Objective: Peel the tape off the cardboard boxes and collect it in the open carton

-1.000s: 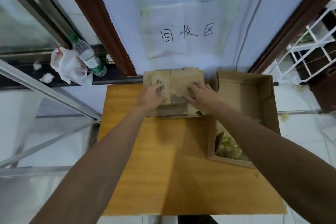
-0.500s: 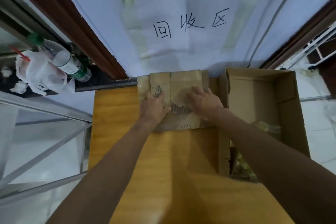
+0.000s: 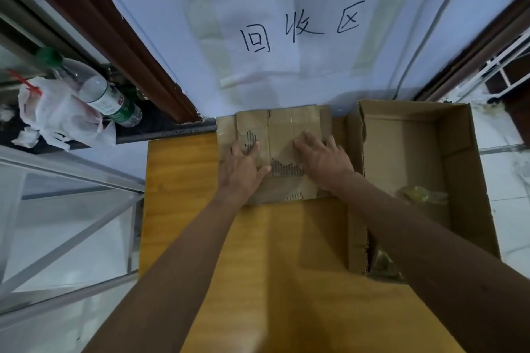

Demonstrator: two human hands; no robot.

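A stack of flattened cardboard boxes [image 3: 282, 130] lies at the far edge of the wooden table [image 3: 186, 180], its top sheet torn so the corrugation shows. My left hand [image 3: 243, 169] presses flat on the stack's left half, fingers spread. My right hand [image 3: 322, 159] rests on the right half, fingers bent onto the cardboard; I cannot tell whether they pinch any tape. The open carton [image 3: 456, 152] stands right beside the stack, with crumpled clear tape [image 3: 420, 195] lying inside it.
A wall with a taped paper sign [image 3: 298, 28] rises just behind the stack. On a dark ledge at the left sit a plastic bottle [image 3: 103, 94] and a white plastic bag [image 3: 57, 112]. Metal frame bars [image 3: 71, 238] run along the table's left side.
The view has closed in on the table and tilted down. Both hands stayed on the cardboard stack; the right hand slid slightly toward the stack's right edge.
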